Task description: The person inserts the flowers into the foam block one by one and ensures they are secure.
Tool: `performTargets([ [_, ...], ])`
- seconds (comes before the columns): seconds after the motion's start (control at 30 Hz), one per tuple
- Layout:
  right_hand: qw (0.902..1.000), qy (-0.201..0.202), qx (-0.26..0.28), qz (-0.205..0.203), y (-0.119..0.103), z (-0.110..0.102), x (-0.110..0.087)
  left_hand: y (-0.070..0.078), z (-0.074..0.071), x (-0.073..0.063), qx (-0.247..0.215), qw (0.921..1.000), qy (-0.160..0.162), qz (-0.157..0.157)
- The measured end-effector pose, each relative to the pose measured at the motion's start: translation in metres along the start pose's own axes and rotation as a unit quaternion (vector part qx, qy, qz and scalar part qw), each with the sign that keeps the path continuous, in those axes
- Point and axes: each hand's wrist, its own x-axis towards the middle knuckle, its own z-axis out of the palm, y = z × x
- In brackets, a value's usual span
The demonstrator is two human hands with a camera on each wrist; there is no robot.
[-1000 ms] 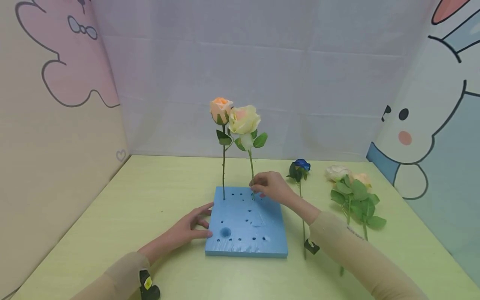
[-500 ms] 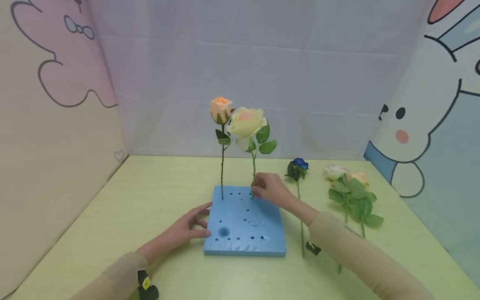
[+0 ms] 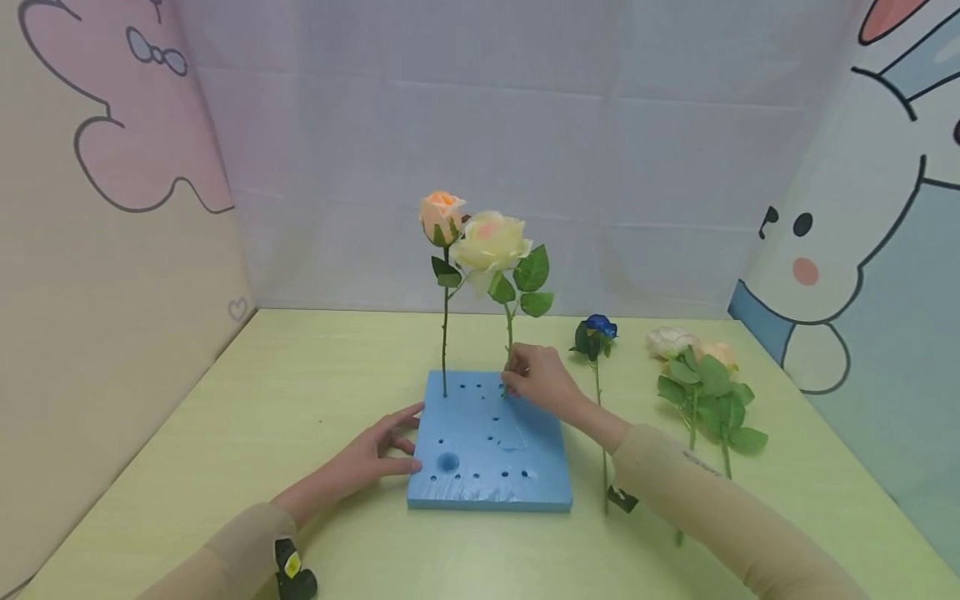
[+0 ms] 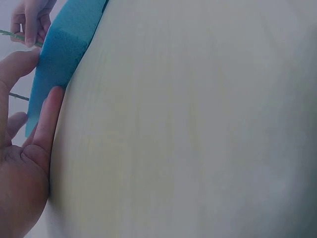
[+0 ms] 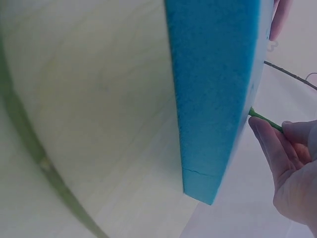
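In the head view my right hand (image 3: pixel 542 379) pinches the green stem of a pale yellow rose (image 3: pixel 491 242) low down, at the back of a blue foam board (image 3: pixel 480 433) with several holes. The right wrist view shows that stem's lower end (image 5: pixel 266 119) at the board's face, between thumb and fingers. A peach rose (image 3: pixel 441 218) stands upright in the board to the left, overlapped by the yellow bloom. My left hand (image 3: pixel 369 457) rests against the board's left side with its fingers spread; the left wrist view has its fingertips (image 4: pixel 56 94) along the foam edge.
Right of the board a blue rose (image 3: pixel 597 329) lies on the pale table (image 3: pixel 315 367). Farther right lie a white rose (image 3: pixel 671 342) and a peach-coloured rose (image 3: pixel 722 357) with large green leaves. My right forearm passes over the stems. Printed cloth walls enclose the table.
The pale yellow rose has turned about its stem, its bloom shifting slightly and its leaves swinging out to the right. My right hand keeps its pinch; the left hand stays at the board's side.
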Motion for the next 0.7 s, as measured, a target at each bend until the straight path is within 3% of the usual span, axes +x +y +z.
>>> performTargets([
  [0.33, 0.9998, 0.007, -0.014, 0.011, 0.0006, 0.0018, 0.0015, -0.0036, 0.0000, 0.0016, -0.004, 0.9999, 0.001, 0.011],
  [0.7, 0.9998, -0.014, 0.016, 0.004, 0.0042, -0.0008, 0.0008, -0.0017, 0.0010, 0.0001, 0.001, 1.0000, 0.002, 0.005],
])
